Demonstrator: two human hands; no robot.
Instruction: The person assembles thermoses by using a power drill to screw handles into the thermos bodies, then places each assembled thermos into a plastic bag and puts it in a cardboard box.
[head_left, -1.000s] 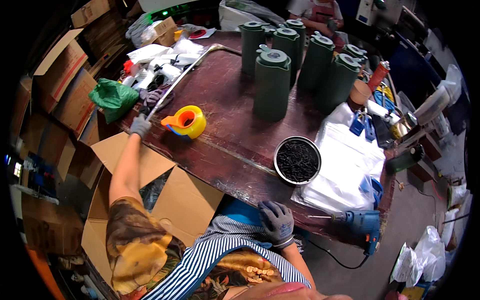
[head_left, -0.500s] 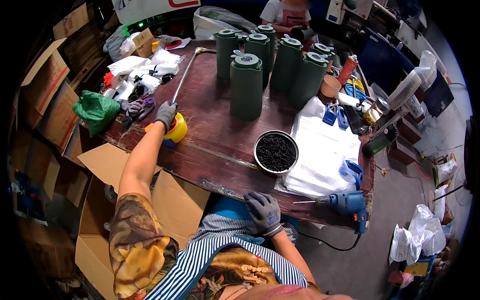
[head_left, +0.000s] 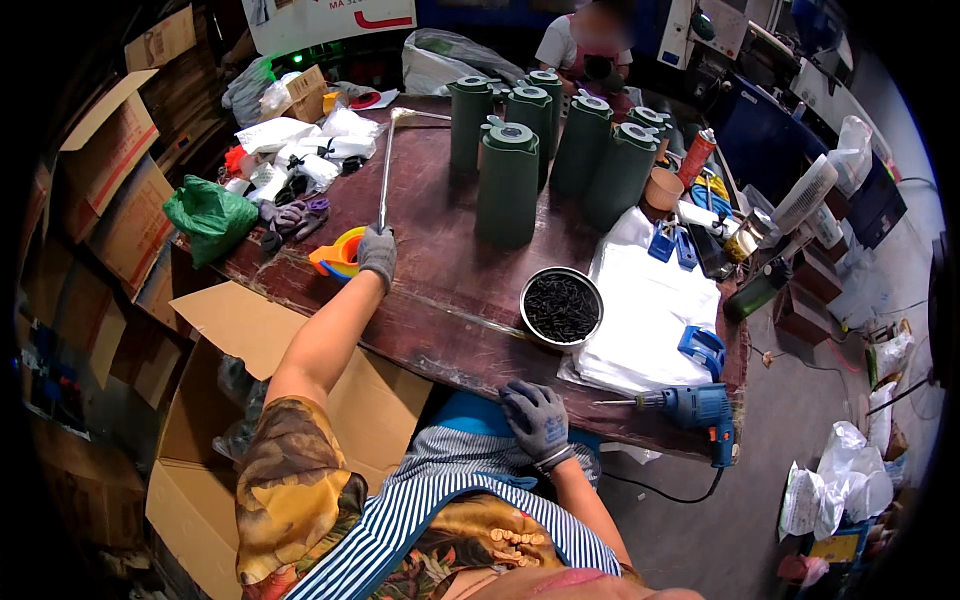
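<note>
My left hand (head_left: 377, 254), in a grey glove, reaches out over the dark red table (head_left: 440, 300) and rests on an orange and yellow tape dispenser (head_left: 336, 256), whose right side it covers. Just beyond the fingers lies a long metal rod (head_left: 385, 170) pointing away from me. My right hand (head_left: 535, 420), also gloved, hangs at the table's near edge above my lap with fingers loosely spread and nothing in it. A blue power drill (head_left: 690, 408) lies on the edge to its right.
Several tall dark green containers (head_left: 507, 185) stand at the table's middle and far side. A round metal bowl of black screws (head_left: 562, 306) sits beside white plastic bags (head_left: 650, 310). An open cardboard box (head_left: 200, 440) stands at my left. Another person (head_left: 590, 45) sits across the table.
My left hand slid with the tape dispenser along the table toward the metal rod and now covers part of it. My right hand stayed at the table's near edge.
</note>
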